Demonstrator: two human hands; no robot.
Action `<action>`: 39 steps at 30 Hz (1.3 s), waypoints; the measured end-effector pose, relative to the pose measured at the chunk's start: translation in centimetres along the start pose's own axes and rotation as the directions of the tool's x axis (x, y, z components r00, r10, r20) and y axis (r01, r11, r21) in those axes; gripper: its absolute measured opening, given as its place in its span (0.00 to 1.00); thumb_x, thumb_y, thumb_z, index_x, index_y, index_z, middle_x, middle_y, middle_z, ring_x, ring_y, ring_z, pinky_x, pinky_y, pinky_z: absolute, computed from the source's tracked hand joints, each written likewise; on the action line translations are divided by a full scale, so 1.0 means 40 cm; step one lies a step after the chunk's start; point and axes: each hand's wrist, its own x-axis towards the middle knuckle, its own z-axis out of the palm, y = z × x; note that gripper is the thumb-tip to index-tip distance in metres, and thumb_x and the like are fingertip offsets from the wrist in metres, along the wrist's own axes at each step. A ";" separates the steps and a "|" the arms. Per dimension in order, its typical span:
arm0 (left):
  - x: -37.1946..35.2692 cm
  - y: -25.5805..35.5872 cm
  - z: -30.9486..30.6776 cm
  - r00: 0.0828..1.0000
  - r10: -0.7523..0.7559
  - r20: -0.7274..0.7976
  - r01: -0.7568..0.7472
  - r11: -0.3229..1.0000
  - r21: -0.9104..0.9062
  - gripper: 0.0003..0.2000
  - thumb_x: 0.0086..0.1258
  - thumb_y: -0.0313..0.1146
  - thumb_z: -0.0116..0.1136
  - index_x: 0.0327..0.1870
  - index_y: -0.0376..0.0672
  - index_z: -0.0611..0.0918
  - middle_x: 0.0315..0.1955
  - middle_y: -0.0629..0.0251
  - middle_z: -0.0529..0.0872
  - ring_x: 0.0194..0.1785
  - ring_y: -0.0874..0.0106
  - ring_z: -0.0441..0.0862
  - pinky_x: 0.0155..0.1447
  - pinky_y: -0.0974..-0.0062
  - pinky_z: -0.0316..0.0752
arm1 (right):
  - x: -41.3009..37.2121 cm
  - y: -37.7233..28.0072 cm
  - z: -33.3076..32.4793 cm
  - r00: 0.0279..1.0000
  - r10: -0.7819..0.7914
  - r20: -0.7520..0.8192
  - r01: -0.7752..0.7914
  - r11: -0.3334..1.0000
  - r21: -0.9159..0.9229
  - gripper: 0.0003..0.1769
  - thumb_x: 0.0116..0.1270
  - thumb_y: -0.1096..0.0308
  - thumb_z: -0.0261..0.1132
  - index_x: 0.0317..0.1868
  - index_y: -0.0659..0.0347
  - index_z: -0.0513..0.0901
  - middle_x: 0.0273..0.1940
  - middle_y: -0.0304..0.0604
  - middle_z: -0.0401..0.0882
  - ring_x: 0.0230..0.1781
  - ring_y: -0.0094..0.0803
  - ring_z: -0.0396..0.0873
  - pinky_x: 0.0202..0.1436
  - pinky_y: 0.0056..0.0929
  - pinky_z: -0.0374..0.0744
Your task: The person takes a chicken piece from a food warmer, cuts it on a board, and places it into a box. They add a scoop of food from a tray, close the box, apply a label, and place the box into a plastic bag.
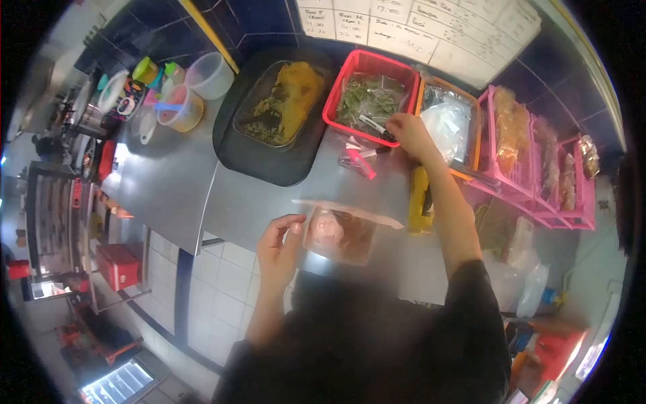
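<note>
My right hand (pixel 408 136) reaches over the front right edge of a red basket (pixel 330 108), its fingers pinched on the end of a white and black marker pen (pixel 374 126). Green leaves (pixel 370 97) in clear plastic lie in that basket. My left hand (pixel 279 246) is at the left side of a brown open box (pixel 356 242), thumb and fingers slightly apart with nothing visible between them. Inside the box is a round pale packet (pixel 326 229) with reddish marks. A pink and clear item (pixel 360 160) lies on the counter below the basket.
A black tray (pixel 235 151) holds a container of yellow and green food (pixel 296 94). An orange-rimmed tray (pixel 478 135) of plastic sheets and pink baskets (pixel 531 202) stand at right. Tubs (pixel 208 77) are at back left; a yellow object (pixel 420 202) lies under my right forearm.
</note>
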 end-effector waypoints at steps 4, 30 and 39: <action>0.050 -0.031 -0.139 0.992 -0.099 0.077 0.096 0.994 0.047 0.11 0.77 0.34 0.58 0.50 0.35 0.82 0.45 0.62 0.87 0.50 0.73 0.81 0.58 0.74 0.73 | 0.206 0.207 0.179 0.996 -0.092 0.020 0.092 0.894 -0.439 0.13 0.64 0.69 0.62 0.46 0.63 0.86 0.42 0.59 0.86 0.45 0.55 0.84 0.51 0.46 0.81; 0.228 -0.086 -0.156 0.905 -0.141 0.401 0.173 0.984 -0.046 0.12 0.79 0.34 0.54 0.49 0.32 0.82 0.41 0.61 0.86 0.43 0.74 0.82 0.51 0.75 0.77 | -0.476 -0.386 0.218 0.998 -0.049 0.041 0.053 0.993 -0.103 0.12 0.61 0.75 0.64 0.45 0.58 0.85 0.34 0.40 0.86 0.33 0.39 0.85 0.38 0.35 0.84; 0.267 -0.367 -0.235 0.873 -0.484 0.052 0.477 0.830 -0.290 0.20 0.77 0.45 0.55 0.59 0.37 0.76 0.47 0.61 0.83 0.50 0.68 0.78 0.63 0.64 0.72 | -0.518 -0.454 0.204 0.963 0.079 -0.257 -0.085 0.996 -0.012 0.18 0.59 0.71 0.67 0.51 0.55 0.84 0.38 0.41 0.86 0.36 0.40 0.86 0.39 0.38 0.83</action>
